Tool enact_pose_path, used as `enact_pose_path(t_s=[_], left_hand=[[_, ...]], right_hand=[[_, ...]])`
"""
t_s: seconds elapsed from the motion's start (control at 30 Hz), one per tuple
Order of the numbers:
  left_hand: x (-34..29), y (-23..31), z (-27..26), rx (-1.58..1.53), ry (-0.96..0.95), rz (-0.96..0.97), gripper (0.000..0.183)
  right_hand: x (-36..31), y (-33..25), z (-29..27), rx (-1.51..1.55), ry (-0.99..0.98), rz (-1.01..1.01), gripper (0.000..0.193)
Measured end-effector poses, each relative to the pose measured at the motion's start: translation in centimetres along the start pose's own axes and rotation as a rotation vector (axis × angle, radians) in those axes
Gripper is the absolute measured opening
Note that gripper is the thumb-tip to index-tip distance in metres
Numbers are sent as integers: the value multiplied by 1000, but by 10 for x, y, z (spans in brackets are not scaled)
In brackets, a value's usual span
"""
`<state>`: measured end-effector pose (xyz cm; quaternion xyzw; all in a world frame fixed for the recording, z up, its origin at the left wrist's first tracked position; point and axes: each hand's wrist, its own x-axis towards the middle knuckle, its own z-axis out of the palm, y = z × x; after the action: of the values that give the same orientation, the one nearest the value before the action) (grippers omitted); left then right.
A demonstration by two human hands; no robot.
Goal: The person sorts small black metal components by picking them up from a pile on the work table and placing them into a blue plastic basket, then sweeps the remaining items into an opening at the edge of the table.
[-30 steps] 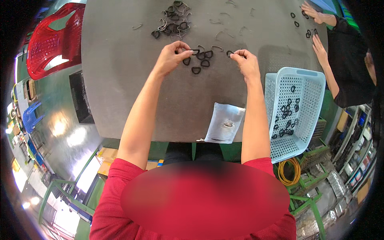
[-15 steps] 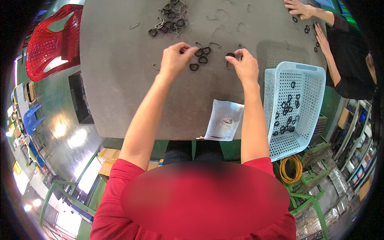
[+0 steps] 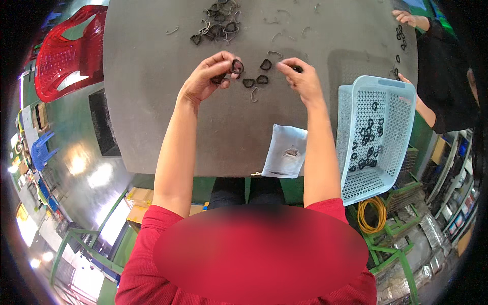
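Note:
My left hand (image 3: pixel 204 77) is closed on a black D-shaped ring (image 3: pixel 237 66) held up at its fingertips. Another black piece shows inside its curled fingers. To the right, my right hand (image 3: pixel 304 85) is closed around a dark ring (image 3: pixel 297 68), mostly hidden by the fingers. Between the hands, loose black rings (image 3: pixel 262 80) lie on the grey table (image 3: pixel 218 137). A thin metal hook (image 3: pixel 254 94) lies just nearer to me, and a second hook (image 3: pixel 275 54) lies beyond the rings.
Beyond my left hand is a heap of black rings and hooks (image 3: pixel 218 23). A light blue perforated basket (image 3: pixel 344 127) with several rings stands at the right, near a whitish pouch (image 3: pixel 285 152). A co-worker's hand (image 3: pixel 404 18) is by more rings at the far right.
My left hand has drawn back left and lifted a ring from the cluster. My right hand has shifted slightly left. A hook now lies nearer to me. The co-worker's hands moved right.

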<state>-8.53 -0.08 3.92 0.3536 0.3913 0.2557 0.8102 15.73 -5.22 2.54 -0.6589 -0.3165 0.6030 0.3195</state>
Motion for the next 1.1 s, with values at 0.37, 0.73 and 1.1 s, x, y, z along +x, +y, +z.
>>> enact_pose_path(t_s=[0.37, 0.73, 1.1], left_hand=[[8, -22, -8, -262, 195, -22, 32], [29, -9, 238, 126, -76, 80, 36], [-3, -37, 62, 1269, 601, 375, 20]], right_hand=[[26, 5, 48, -769, 329, -182, 30], [-173, -21, -117, -497, 827, -106, 26], [-109, -16, -11, -620, 508, -585, 13]])
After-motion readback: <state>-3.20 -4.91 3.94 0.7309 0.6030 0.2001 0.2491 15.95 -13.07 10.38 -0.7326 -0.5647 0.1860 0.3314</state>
